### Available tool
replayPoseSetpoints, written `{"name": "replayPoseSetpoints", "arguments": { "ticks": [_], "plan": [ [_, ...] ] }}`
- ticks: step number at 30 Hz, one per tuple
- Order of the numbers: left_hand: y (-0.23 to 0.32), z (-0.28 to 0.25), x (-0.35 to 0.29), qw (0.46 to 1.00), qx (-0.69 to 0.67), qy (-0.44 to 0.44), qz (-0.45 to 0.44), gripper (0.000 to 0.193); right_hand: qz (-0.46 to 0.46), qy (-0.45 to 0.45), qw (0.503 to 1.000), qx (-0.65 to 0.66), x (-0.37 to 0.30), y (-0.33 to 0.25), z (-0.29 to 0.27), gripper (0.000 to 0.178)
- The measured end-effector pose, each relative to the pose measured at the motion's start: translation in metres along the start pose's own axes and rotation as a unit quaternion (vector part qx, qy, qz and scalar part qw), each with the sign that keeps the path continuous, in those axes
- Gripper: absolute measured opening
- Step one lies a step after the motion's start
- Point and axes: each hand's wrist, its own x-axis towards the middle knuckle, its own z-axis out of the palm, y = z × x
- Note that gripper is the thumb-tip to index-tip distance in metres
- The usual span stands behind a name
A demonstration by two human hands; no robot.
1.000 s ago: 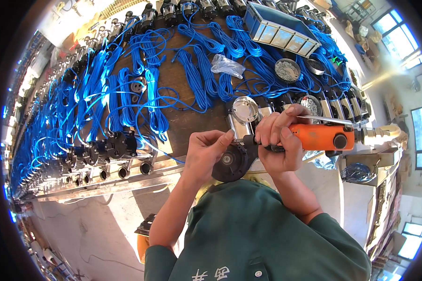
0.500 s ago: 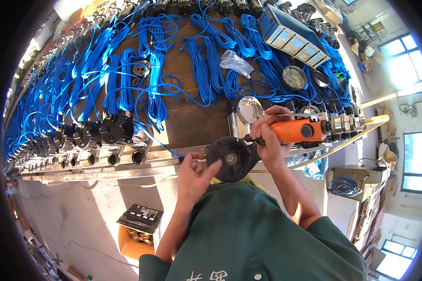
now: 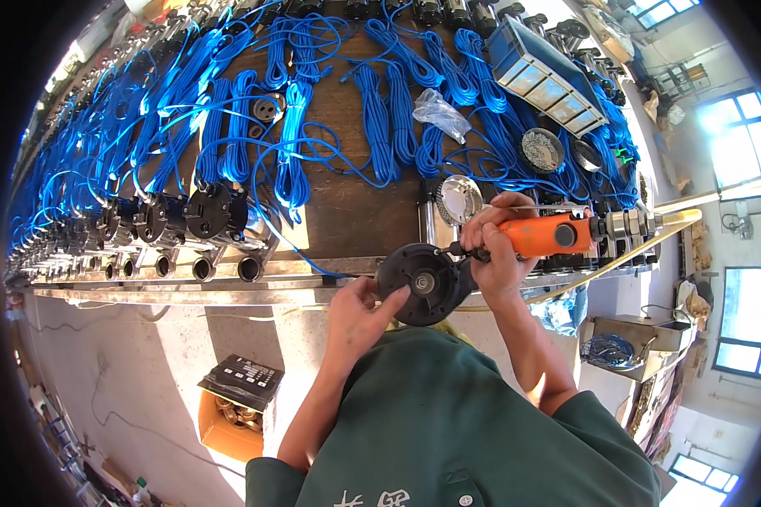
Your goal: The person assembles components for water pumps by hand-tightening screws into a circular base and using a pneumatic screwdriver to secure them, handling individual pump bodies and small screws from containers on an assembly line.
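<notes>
A round black pump cover (image 3: 424,306) with a metal centre sits at the table's near edge, in front of my chest. My left hand (image 3: 353,319) grips its left side, thumb on the face and fingers at the rim. My right hand (image 3: 500,269) is wrapped round an orange air screwdriver (image 3: 539,236), which lies nearly level. Its bit points left and meets the cover's upper right rim; whether a screw sits under the tip is too small to tell. A shiny metal dish (image 3: 459,199) stands just behind the screwdriver's tip.
Bundles of blue cable (image 3: 292,152) cover much of the table. Steel pump bodies (image 3: 216,215) line its near edge at left. A blue-grey crate (image 3: 545,76) and a bowl of small screws (image 3: 541,150) are at back right. A yellow hose (image 3: 604,269) runs rightward. An open carton (image 3: 228,422) stands below left.
My left fingers have drawn in against the cover's rim, and the thumb has moved further onto its face. The screwdriver stays at the upper right rim. The whole view has shifted slightly.
</notes>
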Motion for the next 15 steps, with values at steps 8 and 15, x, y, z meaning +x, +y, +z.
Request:
{"name": "replayPoseSetpoints", "arguments": {
  "ticks": [8, 15],
  "plan": [
    [-0.007, 0.001, 0.002, 1.000, 0.020, -0.004, 0.000, 0.029, -0.018, -0.004, 0.998, -0.056, 0.000, 0.003, -0.004, 0.027],
    [0.002, 0.003, 0.001, 1.000, 0.018, 0.012, 0.013, 0.026, 0.045, -0.040, 0.992, -0.108, -0.003, -0.006, 0.008, 0.023]
  ]
}}
